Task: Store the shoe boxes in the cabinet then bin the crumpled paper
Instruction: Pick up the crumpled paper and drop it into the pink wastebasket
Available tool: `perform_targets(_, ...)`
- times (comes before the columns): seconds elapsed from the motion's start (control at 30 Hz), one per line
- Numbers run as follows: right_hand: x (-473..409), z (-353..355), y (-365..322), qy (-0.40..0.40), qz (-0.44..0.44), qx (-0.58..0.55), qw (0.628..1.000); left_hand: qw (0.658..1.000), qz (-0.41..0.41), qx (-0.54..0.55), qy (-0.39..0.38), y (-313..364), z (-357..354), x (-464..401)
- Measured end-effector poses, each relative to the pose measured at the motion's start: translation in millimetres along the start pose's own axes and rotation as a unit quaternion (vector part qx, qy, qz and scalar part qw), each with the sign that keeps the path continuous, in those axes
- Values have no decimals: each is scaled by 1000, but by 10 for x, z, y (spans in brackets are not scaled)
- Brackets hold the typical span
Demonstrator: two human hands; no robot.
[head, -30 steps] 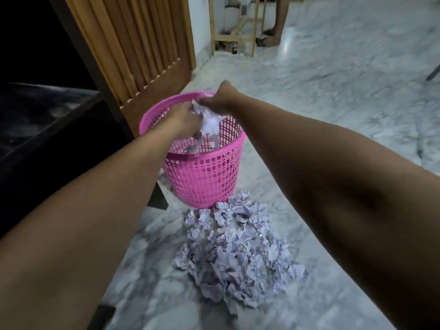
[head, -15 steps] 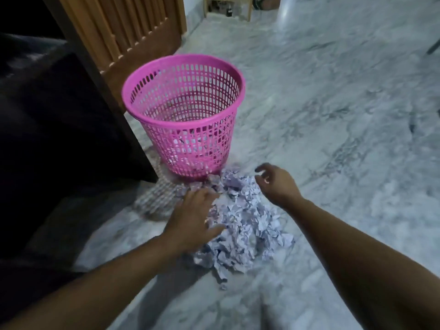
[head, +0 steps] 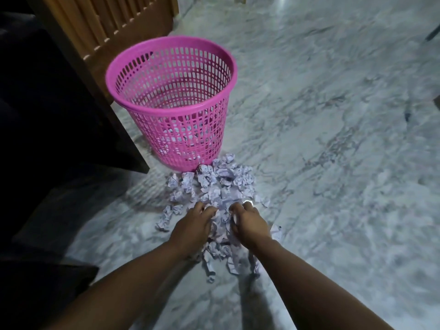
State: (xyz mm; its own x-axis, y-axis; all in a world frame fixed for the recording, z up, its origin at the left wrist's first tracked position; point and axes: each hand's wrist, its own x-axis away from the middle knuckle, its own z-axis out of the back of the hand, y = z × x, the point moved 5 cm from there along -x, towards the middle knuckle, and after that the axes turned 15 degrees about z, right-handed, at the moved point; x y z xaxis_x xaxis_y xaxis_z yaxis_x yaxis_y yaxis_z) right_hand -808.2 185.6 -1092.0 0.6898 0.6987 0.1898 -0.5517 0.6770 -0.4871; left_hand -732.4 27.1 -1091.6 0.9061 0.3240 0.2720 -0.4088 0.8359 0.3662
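Note:
A pile of crumpled paper point(head: 215, 186) lies on the marble floor just in front of a pink mesh bin point(head: 171, 101). Some paper shows through the bin's lower mesh. My left hand point(head: 192, 226) and my right hand point(head: 248, 223) are pressed side by side into the near half of the pile, fingers curled around paper between them. The wooden cabinet point(head: 71, 91) stands at the left, its inside dark. No shoe boxes are visible.
A slatted wooden cabinet door point(head: 112, 22) stands open behind the bin. Marble floor point(head: 333, 163) stretches to the right and far side. A dark low edge point(head: 47, 277) lies at the near left.
Both hands dropped paper into the bin, came down to the pile, and have now closed together on a fresh handful at its near side.

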Motion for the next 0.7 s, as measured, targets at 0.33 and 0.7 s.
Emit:
perform_targets(0.33,44,473,68,176,-83,-175,965,997,-60,-11,50,34,386,123)
perform_targets(0.7,-218,1024,-565,319,14,-384,866,970,-67,143,187,359,1246,-53)
